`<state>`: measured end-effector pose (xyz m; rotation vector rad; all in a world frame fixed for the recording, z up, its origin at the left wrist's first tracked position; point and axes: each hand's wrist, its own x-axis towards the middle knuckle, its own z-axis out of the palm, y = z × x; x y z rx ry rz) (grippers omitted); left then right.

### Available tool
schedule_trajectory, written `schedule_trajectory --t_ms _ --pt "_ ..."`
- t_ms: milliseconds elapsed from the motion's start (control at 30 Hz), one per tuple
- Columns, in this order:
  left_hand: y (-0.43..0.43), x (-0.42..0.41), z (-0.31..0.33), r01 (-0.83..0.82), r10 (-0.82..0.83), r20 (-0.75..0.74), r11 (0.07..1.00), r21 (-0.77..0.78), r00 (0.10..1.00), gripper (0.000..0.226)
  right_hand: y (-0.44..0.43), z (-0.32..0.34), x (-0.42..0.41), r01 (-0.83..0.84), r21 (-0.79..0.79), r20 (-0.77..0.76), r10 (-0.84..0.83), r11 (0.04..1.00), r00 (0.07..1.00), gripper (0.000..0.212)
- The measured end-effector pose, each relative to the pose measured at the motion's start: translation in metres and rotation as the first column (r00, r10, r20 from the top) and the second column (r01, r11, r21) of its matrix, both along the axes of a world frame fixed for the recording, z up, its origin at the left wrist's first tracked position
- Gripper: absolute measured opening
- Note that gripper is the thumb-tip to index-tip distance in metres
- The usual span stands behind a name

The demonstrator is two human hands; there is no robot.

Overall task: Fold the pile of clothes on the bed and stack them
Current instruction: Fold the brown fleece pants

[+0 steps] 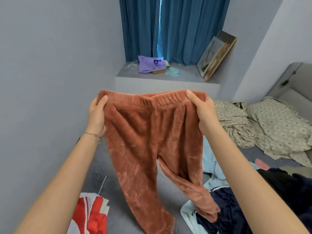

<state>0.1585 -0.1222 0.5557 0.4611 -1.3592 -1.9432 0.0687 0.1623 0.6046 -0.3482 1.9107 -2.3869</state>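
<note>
From the head camera, the pants (148, 141) hung in the air, right in front of the person and above the bed (108, 168). The left hand (97, 114) pinched one end of the stretchy top band (152, 98), and the right hand (200, 112) pinched the other end. Each thumb lay on the front of the band, with the fingers tucked behind it. The hands were held apart, so the band ran side to side between them.

The long way of the pants went straight down from the hands. Both legs dangled toward the bed, and the leg on the right side reached the dark blue clothes (228, 208) there, seeming to touch them.

Both hands were just as near, since each one already had a corner. The next move was likely to bring one corner over to the other, so one leg lay on top of the other.

A red and white cloth (91, 215) lay on the bed, low on the left.
</note>
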Motion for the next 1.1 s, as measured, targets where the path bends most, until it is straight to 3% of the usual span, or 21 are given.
schedule_trajectory --t_ms 100,233,367,467,567,767,900,967,1100 --pt "-0.003 -0.001 0.013 0.034 -0.026 -0.059 0.991 0.133 0.998 0.008 0.001 0.015 0.001 -0.119 -0.174 0.178 0.150 0.978 0.972 0.019" --pt "-0.007 -0.007 0.039 0.138 -0.107 -0.151 0.967 0.215 0.983 0.016 -0.004 0.032 -0.001 -0.228 -0.337 0.258 0.323 0.914 0.911 0.030" --pt "-0.012 -0.012 0.048 0.191 -0.169 -0.105 0.948 0.253 0.980 0.027 -0.021 0.030 -0.006 -0.170 -0.428 0.314 0.322 0.888 0.893 0.034" --pt "-0.008 -0.020 0.034 0.151 -0.148 -0.032 0.947 0.285 0.988 0.022 -0.036 0.014 -0.004 -0.080 -0.421 0.425 0.274 0.904 0.863 0.038" --pt "-0.002 -0.020 0.017 0.130 -0.128 -0.020 0.973 0.193 0.992 0.015 -0.046 -0.003 0.001 -0.042 -0.414 0.482 0.258 0.909 0.838 0.029" --pt "0.012 -0.015 0.007 0.278 -0.280 -0.051 0.959 -0.054 0.959 0.016 -0.064 -0.020 0.010 -0.096 -0.482 0.479 0.353 0.871 0.804 0.023" --pt "0.036 -0.013 0.003 0.375 -0.385 -0.084 0.920 -0.111 0.919 0.011 -0.069 -0.027 0.022 -0.206 -0.337 0.508 0.361 0.919 0.782 0.018" --pt "0.049 -0.010 0.000 0.449 -0.467 -0.066 0.875 -0.182 0.882 0.004 -0.064 -0.031 0.026 -0.224 -0.331 0.524 0.376 0.917 0.764 0.025" --pt "0.077 -0.003 -0.008 0.568 -0.584 0.085 0.729 -0.381 0.807 0.021 -0.043 -0.040 0.029 -0.201 -0.319 0.592 0.361 0.926 0.721 0.056"
